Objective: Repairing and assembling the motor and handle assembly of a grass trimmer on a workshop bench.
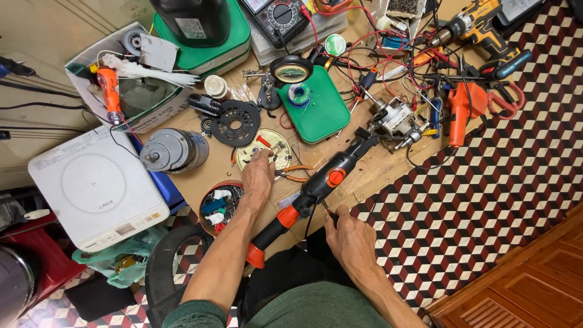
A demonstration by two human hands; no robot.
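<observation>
My left hand (pixel 257 177) rests on a round yellowish circuit plate (pixel 274 144), with its fingertips touching the plate's near edge. My right hand (pixel 347 235) pinches a thin dark tool or wire (pixel 327 209) beside the black and orange power tool (pixel 311 193). That tool lies diagonally across the wooden board (pixel 376 171). Orange-handled pliers (pixel 293 173) lie between the plate and the tool.
A green tray (pixel 322 115) with a solder spool, a magnifier (pixel 291 70), a multimeter (pixel 280 17), a cordless drill (pixel 480 24), a small motor (pixel 398 120), a grey motor (pixel 173 150), a white cooker (pixel 97 188), a bowl of parts (pixel 220 203) and tangled wires crowd the board. Checkered floor lies right.
</observation>
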